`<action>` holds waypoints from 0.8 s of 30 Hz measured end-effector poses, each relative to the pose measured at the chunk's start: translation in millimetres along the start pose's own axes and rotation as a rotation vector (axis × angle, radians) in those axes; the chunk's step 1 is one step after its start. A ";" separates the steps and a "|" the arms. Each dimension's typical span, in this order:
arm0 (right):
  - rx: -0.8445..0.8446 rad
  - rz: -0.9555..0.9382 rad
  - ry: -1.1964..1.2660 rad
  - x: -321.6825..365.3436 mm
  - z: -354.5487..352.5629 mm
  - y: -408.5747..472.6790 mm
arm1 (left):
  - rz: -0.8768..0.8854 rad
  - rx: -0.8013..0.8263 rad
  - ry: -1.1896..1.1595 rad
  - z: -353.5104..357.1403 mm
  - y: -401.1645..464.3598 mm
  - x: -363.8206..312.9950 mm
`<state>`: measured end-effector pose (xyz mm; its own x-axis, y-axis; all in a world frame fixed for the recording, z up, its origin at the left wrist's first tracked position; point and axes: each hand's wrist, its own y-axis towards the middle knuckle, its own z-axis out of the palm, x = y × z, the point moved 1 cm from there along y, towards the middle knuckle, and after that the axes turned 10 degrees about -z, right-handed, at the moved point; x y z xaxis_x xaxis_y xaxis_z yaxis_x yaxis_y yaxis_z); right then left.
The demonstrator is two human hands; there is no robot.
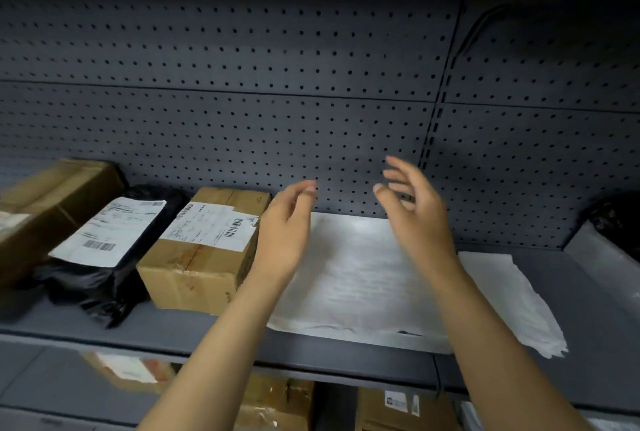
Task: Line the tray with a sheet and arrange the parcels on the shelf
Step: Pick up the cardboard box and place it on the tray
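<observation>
Both hands hang empty above the shelf (194,333), the left hand (284,236) with fingers loosely curled, the right hand (415,219) spread wide, though it is blurred. Below them the white sheet (349,278) lies flat on the tray, a second sheet (509,295) just beside it at the right. The cardboard parcel (201,250) sits touching the sheet's left edge, next to a black bagged parcel (104,250). The sensible course is probably to press the sheet smooth first, then slide parcels on squarely without rucking it.
</observation>
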<state>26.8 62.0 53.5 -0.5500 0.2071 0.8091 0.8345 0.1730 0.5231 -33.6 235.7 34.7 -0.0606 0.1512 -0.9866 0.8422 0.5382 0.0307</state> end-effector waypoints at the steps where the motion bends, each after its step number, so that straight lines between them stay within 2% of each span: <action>1: -0.028 0.012 0.078 10.6 2.5 1.7 | -0.029 -0.004 -0.155 -10.4 -2.2 -11.2; 3: -0.062 0.028 0.200 26.6 4.3 1.8 | -0.057 -0.019 -0.384 -27.9 -8.5 -30.2; 6: -0.064 0.038 0.323 46.7 12.4 1.5 | -0.026 -0.088 -0.477 -56.8 -19.9 -53.6; 18: 0.201 0.078 0.499 87.8 98.4 -4.2 | -0.061 -0.344 -0.423 -140.2 -49.1 -50.8; 24: 0.295 0.075 0.536 106.3 149.4 -14.8 | -0.036 -0.393 -0.361 -186.5 -47.3 -43.5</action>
<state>-48.7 225.4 91.7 -0.3336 -0.2704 0.9031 0.7846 0.4514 0.4249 -170.7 358.3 105.9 0.1611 -0.1310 -0.9782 0.5744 0.8185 -0.0150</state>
